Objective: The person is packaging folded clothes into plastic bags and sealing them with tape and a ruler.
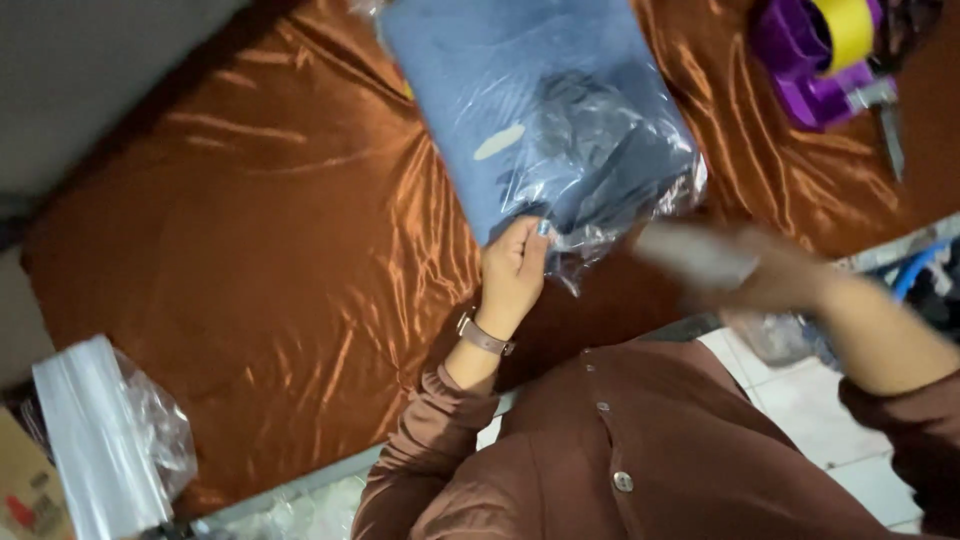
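Blue folded cloth (520,110) is already sheathed in a clear plastic bag (610,215), lying on the orange satin-covered desk (270,250). Its open near corner is pinched by the left hand (515,265); sealing appears undone. The right hand (740,265), just beside the bag, is blurred, its grip unreadable.

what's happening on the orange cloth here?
A person's left hand grips the near edge of a folded blue garment in a clear plastic bag on the satin cloth. The right hand is motion-blurred beside the bag's open end. A purple tape dispenser sits at the far right.
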